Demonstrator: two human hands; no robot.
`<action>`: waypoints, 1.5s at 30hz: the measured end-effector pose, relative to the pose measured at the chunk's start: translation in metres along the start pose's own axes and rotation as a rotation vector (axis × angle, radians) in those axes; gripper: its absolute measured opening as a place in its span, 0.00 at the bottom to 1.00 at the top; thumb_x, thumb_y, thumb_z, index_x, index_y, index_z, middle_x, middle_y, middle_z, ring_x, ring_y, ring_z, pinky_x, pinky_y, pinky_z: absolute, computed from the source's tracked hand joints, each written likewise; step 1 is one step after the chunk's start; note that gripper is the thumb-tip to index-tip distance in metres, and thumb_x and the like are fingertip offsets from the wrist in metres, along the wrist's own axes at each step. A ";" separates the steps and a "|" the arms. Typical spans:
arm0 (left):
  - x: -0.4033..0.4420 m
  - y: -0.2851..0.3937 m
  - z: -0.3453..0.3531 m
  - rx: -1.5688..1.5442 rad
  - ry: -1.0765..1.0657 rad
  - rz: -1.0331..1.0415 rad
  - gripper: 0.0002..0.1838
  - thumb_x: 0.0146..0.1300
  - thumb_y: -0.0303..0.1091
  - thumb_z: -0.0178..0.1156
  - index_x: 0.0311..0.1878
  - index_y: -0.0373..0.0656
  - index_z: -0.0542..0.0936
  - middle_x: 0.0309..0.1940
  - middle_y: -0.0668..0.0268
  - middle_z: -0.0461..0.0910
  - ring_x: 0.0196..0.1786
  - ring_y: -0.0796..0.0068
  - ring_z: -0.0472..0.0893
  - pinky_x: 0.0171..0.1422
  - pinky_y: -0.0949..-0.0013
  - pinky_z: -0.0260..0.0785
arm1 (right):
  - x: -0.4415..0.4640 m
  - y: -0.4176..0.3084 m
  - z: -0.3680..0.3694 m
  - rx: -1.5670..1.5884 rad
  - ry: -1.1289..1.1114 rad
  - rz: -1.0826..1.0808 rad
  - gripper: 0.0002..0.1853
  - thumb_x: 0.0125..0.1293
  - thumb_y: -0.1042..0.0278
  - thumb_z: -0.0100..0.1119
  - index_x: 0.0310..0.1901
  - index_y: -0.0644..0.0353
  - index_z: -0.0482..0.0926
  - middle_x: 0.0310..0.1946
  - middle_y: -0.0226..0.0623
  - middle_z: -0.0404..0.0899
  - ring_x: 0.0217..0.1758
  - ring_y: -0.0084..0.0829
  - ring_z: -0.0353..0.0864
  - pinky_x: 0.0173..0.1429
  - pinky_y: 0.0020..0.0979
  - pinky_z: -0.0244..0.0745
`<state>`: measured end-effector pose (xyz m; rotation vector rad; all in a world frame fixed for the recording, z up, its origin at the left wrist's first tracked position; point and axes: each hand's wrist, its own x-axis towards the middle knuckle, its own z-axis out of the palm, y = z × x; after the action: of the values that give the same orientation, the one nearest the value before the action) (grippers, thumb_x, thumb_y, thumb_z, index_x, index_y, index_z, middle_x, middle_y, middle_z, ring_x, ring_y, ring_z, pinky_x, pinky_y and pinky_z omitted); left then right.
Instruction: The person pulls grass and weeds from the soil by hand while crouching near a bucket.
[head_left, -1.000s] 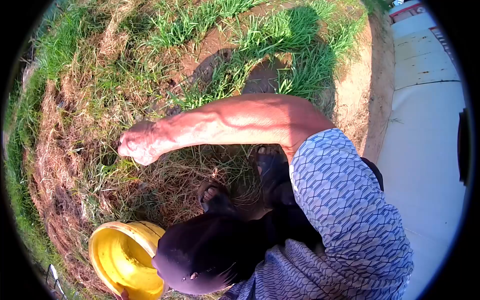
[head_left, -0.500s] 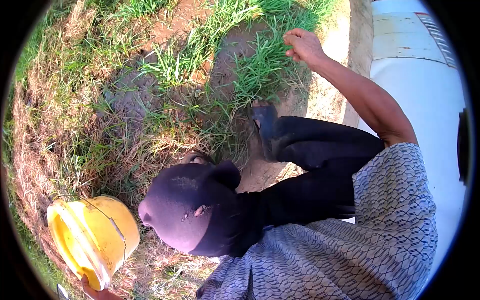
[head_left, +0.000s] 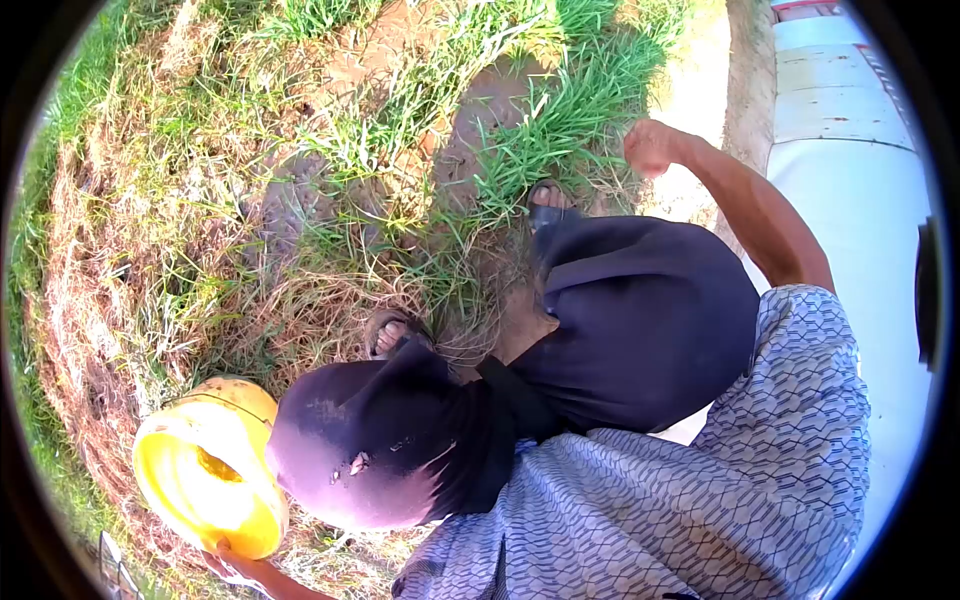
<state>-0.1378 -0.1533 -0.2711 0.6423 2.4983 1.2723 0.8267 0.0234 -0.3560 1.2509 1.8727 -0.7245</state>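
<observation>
My left hand [head_left: 232,562] grips the lower rim of a yellow bucket [head_left: 262,440] at the lower left. The bucket is tilted on its side, its bright mouth turned partly toward me. A darker yellow patch shows inside; what it is I cannot tell. At the upper right my right hand [head_left: 650,148] is held up above the grass, its fingers curled into a loose fist with nothing visible in them. My two bent knees in dark trousers [head_left: 640,320] lie between the hands.
Green grass [head_left: 560,120], dry straw [head_left: 110,270] and muddy wet patches [head_left: 300,200] cover the ground. My sandalled feet [head_left: 390,335] stand on it. A white painted surface [head_left: 840,190] and a pale ledge [head_left: 745,80] run along the right side.
The bucket has moved right, closer to my knee, and its mouth has turned more toward me. My right hand has moved right and down, and its fingers have curled in. My knees have spread apart.
</observation>
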 end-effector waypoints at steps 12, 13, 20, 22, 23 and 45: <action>-0.040 0.173 0.133 0.005 -0.121 0.666 0.21 0.63 0.32 0.59 0.58 0.38 0.77 0.61 0.59 0.75 0.64 0.64 0.72 0.67 0.62 0.65 | 0.030 -0.121 0.022 0.528 0.692 -0.017 0.08 0.60 0.73 0.52 0.41 0.59 0.78 0.29 0.46 0.80 0.36 0.50 0.80 0.44 0.41 0.77; -0.055 0.190 0.155 -0.063 -0.205 0.671 0.22 0.62 0.30 0.59 0.60 0.36 0.76 0.61 0.57 0.75 0.64 0.65 0.72 0.68 0.64 0.63 | 0.035 -0.126 0.026 0.549 0.747 -0.040 0.10 0.61 0.73 0.52 0.43 0.57 0.78 0.31 0.46 0.80 0.37 0.50 0.81 0.44 0.42 0.77; -0.089 0.232 0.281 -0.073 -0.805 0.651 0.22 0.65 0.26 0.55 0.63 0.37 0.73 0.62 0.59 0.74 0.63 0.70 0.72 0.69 0.66 0.61 | 0.042 -0.107 0.065 0.612 0.654 0.229 0.20 0.61 0.67 0.54 0.56 0.53 0.76 0.35 0.48 0.82 0.40 0.49 0.82 0.47 0.44 0.77; -0.100 0.232 0.301 -0.027 -0.938 0.555 0.22 0.64 0.25 0.56 0.62 0.37 0.73 0.59 0.61 0.75 0.60 0.71 0.74 0.66 0.67 0.64 | 0.035 -0.086 0.069 0.834 0.560 0.388 0.21 0.62 0.66 0.54 0.57 0.57 0.75 0.39 0.50 0.82 0.42 0.43 0.84 0.46 0.39 0.79; -0.105 0.230 0.311 -0.034 -0.998 0.503 0.21 0.62 0.25 0.57 0.61 0.36 0.74 0.56 0.62 0.77 0.57 0.72 0.75 0.63 0.69 0.65 | 0.029 -0.076 0.069 0.966 0.542 0.470 0.21 0.62 0.65 0.55 0.58 0.58 0.75 0.41 0.51 0.82 0.44 0.41 0.84 0.47 0.38 0.79; -0.175 0.162 0.304 -0.095 -1.306 -0.327 0.24 0.61 0.24 0.59 0.62 0.39 0.71 0.56 0.57 0.78 0.51 0.67 0.82 0.52 0.68 0.76 | 0.069 0.002 0.084 1.216 1.308 0.433 0.05 0.64 0.71 0.55 0.35 0.64 0.75 0.21 0.50 0.74 0.21 0.48 0.74 0.27 0.38 0.68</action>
<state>0.1850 0.0552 -0.3096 0.6723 1.3507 0.5046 0.8353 -0.0075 -0.4600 3.3968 1.7873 -0.8971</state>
